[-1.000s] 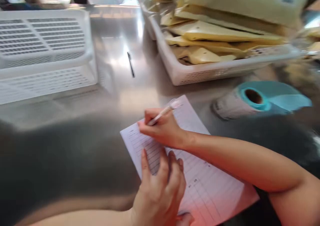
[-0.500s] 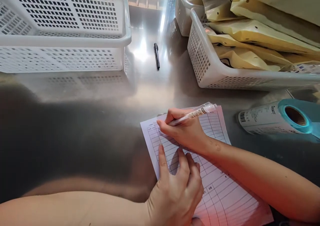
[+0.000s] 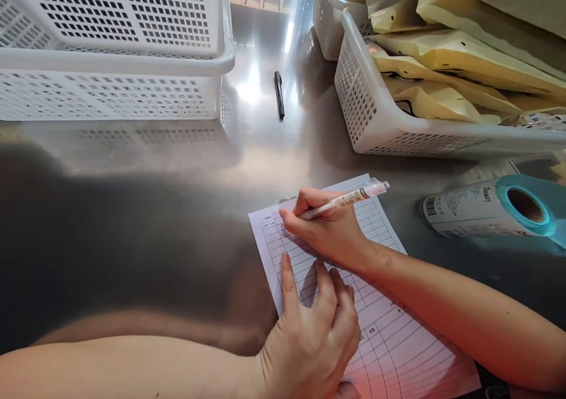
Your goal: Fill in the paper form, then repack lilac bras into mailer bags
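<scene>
A sheet of paper (image 3: pixel 420 352) printed with ruled tables lies at a slant on the metal table, towards me. My right hand (image 3: pixel 329 225) grips a clear-barrelled pen (image 3: pixel 354 197) between thumb and fingers, its tip hidden behind the thumb near the upper left of the table grid. Just below, my left hand (image 3: pixel 312 328) rests on the sheet with its fingers spread, fingertips touching the paper. Part of the sheet is covered by both hands and the right forearm.
A black marker (image 3: pixel 279 95) lies on the metal table (image 3: pixel 154 228). At back left stands a white perforated basket (image 3: pixel 132 95). Another white basket (image 3: pixel 360 101) at back right holds several yellowish packages (image 3: pixel 481 63). A label roll (image 3: pixel 481 207) with a blue core end lies at right.
The view has shifted slightly, so the baskets and marker sit a little higher. The sheet's far right corner appears slightly changed in shape. Both hands stay in nearly the same pose on the paper.
</scene>
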Demonstrator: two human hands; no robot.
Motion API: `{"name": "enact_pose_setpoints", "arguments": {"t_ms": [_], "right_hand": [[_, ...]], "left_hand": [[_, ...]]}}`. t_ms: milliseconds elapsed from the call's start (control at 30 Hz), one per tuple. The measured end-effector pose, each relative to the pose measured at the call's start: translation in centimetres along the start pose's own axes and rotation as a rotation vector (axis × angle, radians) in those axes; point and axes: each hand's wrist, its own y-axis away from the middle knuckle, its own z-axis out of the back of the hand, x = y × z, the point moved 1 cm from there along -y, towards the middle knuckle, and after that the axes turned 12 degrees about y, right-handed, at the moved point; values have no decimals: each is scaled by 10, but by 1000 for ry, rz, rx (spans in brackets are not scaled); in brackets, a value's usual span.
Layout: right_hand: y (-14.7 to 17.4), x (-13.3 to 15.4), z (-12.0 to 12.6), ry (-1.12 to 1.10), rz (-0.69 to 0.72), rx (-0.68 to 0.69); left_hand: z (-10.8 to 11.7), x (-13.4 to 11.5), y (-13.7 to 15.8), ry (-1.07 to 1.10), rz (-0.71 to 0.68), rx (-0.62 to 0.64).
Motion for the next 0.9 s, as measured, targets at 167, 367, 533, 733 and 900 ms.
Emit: {"name": "enact_pose_setpoints", "arguments": {"t_ms": [167,367,533,733,900], "right_hand": [[0,0,0,11,1,-11],[0,0,-1,28,1,-4],[0,0,-1,13,-8,-1],[1,1,1,30,4,3],[1,1,2,25,4,-2]], "left_hand": [[-1,0,1,14,7,-6],[-1,0,1,14,4,7],[-3,-2,1,23,41,-1],[-3,0,0,16,30,-4],[-3,-2,0,3,22,-2]]}}
